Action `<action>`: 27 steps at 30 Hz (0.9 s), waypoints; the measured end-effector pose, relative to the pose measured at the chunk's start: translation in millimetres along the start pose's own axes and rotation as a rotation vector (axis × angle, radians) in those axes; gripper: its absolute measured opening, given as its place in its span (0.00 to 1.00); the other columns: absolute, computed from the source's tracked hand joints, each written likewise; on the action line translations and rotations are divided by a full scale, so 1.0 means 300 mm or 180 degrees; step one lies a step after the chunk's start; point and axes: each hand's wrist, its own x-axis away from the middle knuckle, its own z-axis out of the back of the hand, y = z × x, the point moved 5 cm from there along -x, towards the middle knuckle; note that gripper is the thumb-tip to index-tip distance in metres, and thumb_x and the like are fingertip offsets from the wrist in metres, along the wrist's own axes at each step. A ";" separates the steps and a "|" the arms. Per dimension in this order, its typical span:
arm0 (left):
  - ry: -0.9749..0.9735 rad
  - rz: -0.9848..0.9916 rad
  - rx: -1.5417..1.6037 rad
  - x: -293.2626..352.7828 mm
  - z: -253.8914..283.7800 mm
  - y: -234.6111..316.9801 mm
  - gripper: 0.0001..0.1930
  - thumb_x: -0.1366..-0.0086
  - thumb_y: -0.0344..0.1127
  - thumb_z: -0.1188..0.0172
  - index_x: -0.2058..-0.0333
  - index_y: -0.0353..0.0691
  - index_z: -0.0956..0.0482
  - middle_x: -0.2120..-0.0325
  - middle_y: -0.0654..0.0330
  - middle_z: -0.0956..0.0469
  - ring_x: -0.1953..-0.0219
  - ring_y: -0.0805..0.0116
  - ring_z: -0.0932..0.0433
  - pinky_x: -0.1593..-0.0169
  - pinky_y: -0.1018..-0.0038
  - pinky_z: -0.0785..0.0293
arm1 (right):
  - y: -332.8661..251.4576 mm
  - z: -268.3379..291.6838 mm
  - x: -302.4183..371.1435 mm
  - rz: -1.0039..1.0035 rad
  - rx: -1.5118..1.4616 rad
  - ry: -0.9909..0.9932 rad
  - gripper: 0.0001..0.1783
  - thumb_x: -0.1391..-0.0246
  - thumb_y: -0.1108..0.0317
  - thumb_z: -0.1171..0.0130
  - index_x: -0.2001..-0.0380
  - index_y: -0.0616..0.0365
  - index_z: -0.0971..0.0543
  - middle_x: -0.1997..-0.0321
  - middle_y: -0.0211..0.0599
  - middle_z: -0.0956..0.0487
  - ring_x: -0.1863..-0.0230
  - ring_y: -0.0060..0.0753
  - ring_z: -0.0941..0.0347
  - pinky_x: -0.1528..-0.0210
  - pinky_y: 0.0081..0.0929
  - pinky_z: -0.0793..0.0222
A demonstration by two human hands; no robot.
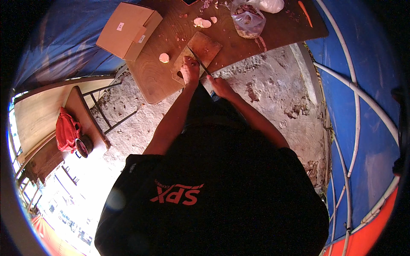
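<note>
My right hand is closed around the handle of a knife, whose dark narrow blade slants up and left over a wooden cutting board. Close to the blade, my left hand rests on the board with its fingers curled in; whatever they hold is hidden. A pale round cut piece lies on the brown table left of the board. Beyond the board are several more pale pieces, too small to name.
A cardboard box stands at the table's left. Toward the back right are a clear plastic bag with reddish contents, a white bag and a carrot. A red bag lies at the far left. White poles edge the right side.
</note>
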 end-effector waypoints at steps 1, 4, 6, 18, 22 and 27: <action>0.0068 -0.0087 0.0101 -0.003 0.005 0.006 0.09 0.43 0.27 0.40 0.65 0.40 0.30 0.71 0.52 0.19 0.71 0.46 0.18 0.68 0.56 0.23 | 0.006 -0.006 -0.002 -0.0071 0.0023 0.0028 0.41 0.33 0.40 0.65 0.73 0.72 0.21 0.74 0.67 0.23 0.64 0.70 0.24 0.57 0.57 0.33; 0.0104 -0.0116 0.0251 -0.003 0.014 0.012 0.09 0.43 0.27 0.41 0.64 0.40 0.30 0.72 0.51 0.19 0.71 0.46 0.18 0.67 0.55 0.23 | 0.025 -0.038 -0.024 -0.0182 -0.0047 0.0161 0.41 0.33 0.38 0.64 0.72 0.72 0.22 0.74 0.68 0.24 0.62 0.68 0.24 0.59 0.54 0.33; 0.0051 0.0054 0.0207 -0.001 0.013 0.005 0.09 0.43 0.27 0.41 0.64 0.40 0.30 0.73 0.51 0.19 0.71 0.46 0.18 0.67 0.55 0.23 | 0.026 -0.056 -0.069 0.0041 -0.0030 0.0131 0.41 0.34 0.38 0.63 0.70 0.72 0.22 0.73 0.69 0.24 0.61 0.68 0.24 0.58 0.54 0.33; 0.0153 0.0000 -0.0030 0.007 0.002 -0.002 0.09 0.43 0.29 0.40 0.64 0.41 0.30 0.72 0.49 0.19 0.71 0.44 0.18 0.69 0.53 0.23 | -0.038 0.113 -0.040 -0.0479 -0.1433 -0.0428 0.31 0.38 0.38 0.49 0.62 0.61 0.29 0.87 0.31 0.32 0.90 0.21 0.37 0.88 0.26 0.39; 0.0240 0.0064 0.0146 0.013 -0.005 -0.001 0.09 0.43 0.30 0.39 0.65 0.41 0.29 0.74 0.48 0.19 0.71 0.43 0.19 0.69 0.52 0.24 | -0.056 0.162 -0.025 -0.0005 -0.0235 0.0019 0.37 0.39 0.43 0.45 0.41 0.66 0.31 0.80 0.44 0.22 0.85 0.32 0.27 0.81 0.32 0.31; 0.0211 0.0433 0.0115 0.026 -0.011 0.007 0.10 0.43 0.31 0.40 0.63 0.41 0.30 0.75 0.48 0.20 0.70 0.42 0.19 0.67 0.51 0.25 | -0.095 0.148 -0.025 0.0782 0.0955 0.0976 0.29 0.38 0.50 0.48 0.50 0.68 0.25 0.75 0.58 0.22 0.72 0.59 0.22 0.67 0.49 0.28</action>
